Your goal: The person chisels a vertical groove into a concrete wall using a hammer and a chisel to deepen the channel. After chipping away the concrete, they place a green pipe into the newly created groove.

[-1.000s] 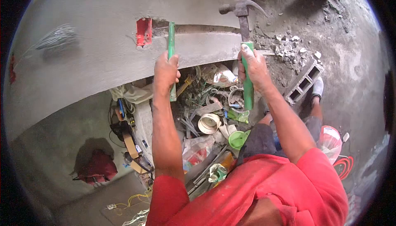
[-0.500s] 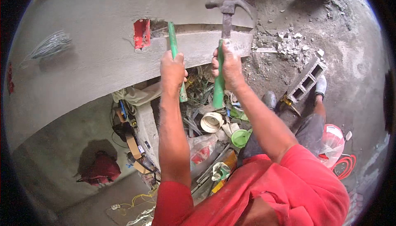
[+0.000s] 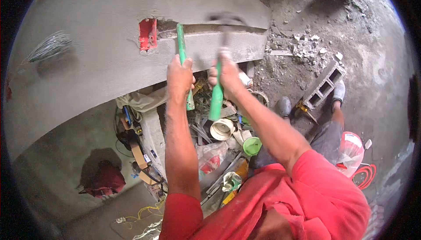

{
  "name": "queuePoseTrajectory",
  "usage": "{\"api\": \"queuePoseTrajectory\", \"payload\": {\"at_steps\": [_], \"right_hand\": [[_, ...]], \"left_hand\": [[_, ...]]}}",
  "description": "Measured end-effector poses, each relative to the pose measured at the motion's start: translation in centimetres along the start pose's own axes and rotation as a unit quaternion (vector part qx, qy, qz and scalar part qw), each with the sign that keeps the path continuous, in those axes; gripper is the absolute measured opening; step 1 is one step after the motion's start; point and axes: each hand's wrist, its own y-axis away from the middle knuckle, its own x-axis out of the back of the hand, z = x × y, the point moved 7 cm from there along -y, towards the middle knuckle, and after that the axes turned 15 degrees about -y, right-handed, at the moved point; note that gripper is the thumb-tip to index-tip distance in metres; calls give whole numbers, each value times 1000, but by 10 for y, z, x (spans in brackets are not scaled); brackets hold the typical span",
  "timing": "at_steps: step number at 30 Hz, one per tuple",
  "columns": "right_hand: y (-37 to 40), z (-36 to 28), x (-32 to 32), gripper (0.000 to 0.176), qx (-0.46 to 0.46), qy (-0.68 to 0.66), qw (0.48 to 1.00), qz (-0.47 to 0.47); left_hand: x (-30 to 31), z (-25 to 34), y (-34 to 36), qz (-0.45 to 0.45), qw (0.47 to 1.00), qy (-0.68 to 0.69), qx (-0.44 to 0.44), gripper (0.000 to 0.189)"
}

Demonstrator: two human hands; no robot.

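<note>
My left hand (image 3: 179, 75) is closed around a long, slim green bar (image 3: 182, 42) shaped like a chisel. Its far end lies in front of a groove (image 3: 201, 28) cut in the grey wall; its near end sticks out below my fist. My right hand (image 3: 226, 75) grips a claw hammer (image 3: 216, 99) by its green handle, just to the right. The hammer's metal head is blurred by motion and appears over the groove, apart from the bar. Left of the bar, a red electrical box (image 3: 148, 35) is set into the wall.
A wire bundle (image 3: 50, 47) protrudes from the wall at left. Rubble (image 3: 307, 49) and a hollow concrete block (image 3: 324, 84) lie on the floor near my feet. Below my hands are a white bucket-like container (image 3: 222, 129), a green bowl (image 3: 252, 145) and assorted debris.
My right hand has swung the hammer left, closer to the bar, and its head is now blurred. My left hand keeps its grip on the bar, nearly in place.
</note>
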Motion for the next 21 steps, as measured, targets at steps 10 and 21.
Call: {"api": "queuePoseTrajectory", "payload": {"at_steps": [10,21], "right_hand": [[0,11,-6,48,-28,-112,993,7],[-1,15,4,46,-42,-139,988,48]], "left_hand": [[-3,-7,-6,-12,1000,20,19,20],[-3,-3,-4,-5,1000,-3,30,21]]}}
